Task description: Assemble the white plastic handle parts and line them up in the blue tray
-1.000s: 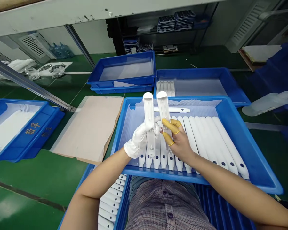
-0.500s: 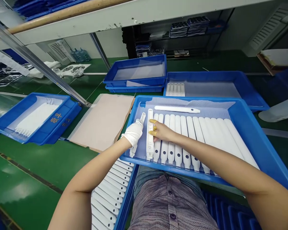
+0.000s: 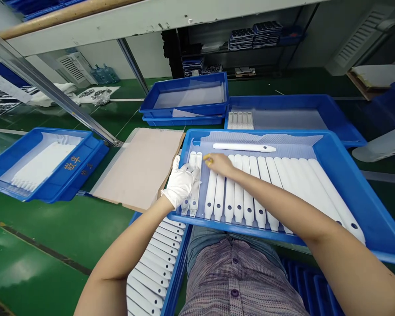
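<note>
My left hand point(image 3: 181, 182), in a white glove, is open with its fingers spread over two slim white plastic pieces point(image 3: 193, 205) lying side by side, their detailed faces up. They lie in the left end of a blue tray point(image 3: 358, 184). My right hand point(image 3: 219, 163) has yellow finger covers and curled fingers. It is at the top end of the nearest smooth white piece point(image 3: 210, 193) in a long row; its palm hides whatever the fingertips may hold. Above the row another white piece point(image 3: 243, 147) lies crosswise on the translucent liner.
Below left, another blue tray point(image 3: 181, 254) holds many white pieces. A sheet of brown paper point(image 3: 138, 169) lies left of the main tray. Farther off are stacked blue trays point(image 3: 184, 108), a tray with several small pieces point(image 3: 283, 101) and a filled tray point(image 3: 85, 162). A metal post point(image 3: 62, 94) rises at left.
Both white pieces that my hands held are now lying side by side at the tray's left. My left hand has opened. My right hand has moved up to the row's top end.
</note>
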{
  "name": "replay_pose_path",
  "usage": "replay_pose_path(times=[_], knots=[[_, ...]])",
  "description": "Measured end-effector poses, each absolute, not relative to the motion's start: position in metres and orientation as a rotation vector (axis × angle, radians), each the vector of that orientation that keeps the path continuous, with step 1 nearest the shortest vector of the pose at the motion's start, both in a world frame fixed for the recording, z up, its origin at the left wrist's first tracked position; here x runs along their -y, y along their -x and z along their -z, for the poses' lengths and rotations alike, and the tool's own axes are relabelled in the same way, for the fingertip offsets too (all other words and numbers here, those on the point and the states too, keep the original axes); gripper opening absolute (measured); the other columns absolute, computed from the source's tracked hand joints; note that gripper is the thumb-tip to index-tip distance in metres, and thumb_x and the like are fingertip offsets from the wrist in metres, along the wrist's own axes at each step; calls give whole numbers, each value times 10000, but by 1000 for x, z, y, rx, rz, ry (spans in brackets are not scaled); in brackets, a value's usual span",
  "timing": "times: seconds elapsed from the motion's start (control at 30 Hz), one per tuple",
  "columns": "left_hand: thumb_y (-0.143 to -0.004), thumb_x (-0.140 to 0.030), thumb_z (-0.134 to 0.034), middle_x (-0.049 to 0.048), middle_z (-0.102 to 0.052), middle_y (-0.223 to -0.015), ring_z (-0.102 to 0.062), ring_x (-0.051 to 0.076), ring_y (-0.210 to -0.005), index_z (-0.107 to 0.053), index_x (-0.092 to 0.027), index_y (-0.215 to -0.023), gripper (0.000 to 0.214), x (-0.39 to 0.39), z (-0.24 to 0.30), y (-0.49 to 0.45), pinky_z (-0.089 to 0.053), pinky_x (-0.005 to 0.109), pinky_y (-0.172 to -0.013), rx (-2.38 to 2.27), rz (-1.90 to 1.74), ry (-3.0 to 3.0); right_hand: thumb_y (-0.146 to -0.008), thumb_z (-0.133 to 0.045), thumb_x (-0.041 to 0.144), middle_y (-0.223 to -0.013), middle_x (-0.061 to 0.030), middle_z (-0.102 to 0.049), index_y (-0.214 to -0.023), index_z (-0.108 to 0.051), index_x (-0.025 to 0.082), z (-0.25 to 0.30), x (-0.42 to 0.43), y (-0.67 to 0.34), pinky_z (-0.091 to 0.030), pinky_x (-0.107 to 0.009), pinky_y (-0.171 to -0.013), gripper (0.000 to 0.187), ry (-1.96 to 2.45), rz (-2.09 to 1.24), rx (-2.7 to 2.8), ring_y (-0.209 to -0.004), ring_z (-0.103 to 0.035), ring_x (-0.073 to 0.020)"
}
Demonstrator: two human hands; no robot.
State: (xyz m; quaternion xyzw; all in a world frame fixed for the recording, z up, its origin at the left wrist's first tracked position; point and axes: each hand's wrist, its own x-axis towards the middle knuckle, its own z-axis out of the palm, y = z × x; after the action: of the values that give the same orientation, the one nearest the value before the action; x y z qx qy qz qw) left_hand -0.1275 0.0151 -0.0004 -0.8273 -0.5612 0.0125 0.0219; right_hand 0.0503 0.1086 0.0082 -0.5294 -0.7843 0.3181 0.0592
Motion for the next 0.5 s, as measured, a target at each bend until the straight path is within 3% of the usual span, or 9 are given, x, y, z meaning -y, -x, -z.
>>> replay_pose_path(times=[0.13, 0.3, 0.4, 0.5], knots=[[-980, -316, -546, 134, -743, -1166, -570, 366, -1301, -693, -168, -1311, 391, -14, -5, 127, 20, 732, -1259, 1684, -262, 2581, -1040, -452, 287, -1389, -188, -629, -1261, -699, 132, 1, -140, -67, -438, -413, -1077, 366, 1782, -712, 2315, -1345, -529, -347], [-928, -224, -599, 124, -719, -1244, -541, 356, -1351, -682, -200, -1314, 395, -16, -3, 131, 11, 733, -1263, 1719, -226, 2578, -1077, -370, 407, -1331, -206, -653, -1201, -718, 124, 10, -152, -64, -460, -418, -1019, 465, 1862, -682, 2287, -1273, -569, -355], [-924, -202, -589, 122, -654, -1383, -479, 345, -1430, -654, -211, -1346, 426, -17, -6, 130, 22, 696, -1284, 1773, 172, 2587, -1092, -327, 395, -1275, -207, -684, -1167, -725, 111, -4, -154, -64, -476, -405, -984, 495, 1850, -708, 2260, -1216, -612, -336], [-949, -283, -582, 137, -513, -1566, -453, 307, -1472, -488, -214, -1518, 580, -16, -9, 119, -179, 611, -1303, 1977, 1041, 2612, -1105, -321, 378, -1276, -149, -693, -1153, -723, 141, -34, -147, -68, -441, -385, -1061, 469, 1680, -665, 2249, -1272, -578, -291]])
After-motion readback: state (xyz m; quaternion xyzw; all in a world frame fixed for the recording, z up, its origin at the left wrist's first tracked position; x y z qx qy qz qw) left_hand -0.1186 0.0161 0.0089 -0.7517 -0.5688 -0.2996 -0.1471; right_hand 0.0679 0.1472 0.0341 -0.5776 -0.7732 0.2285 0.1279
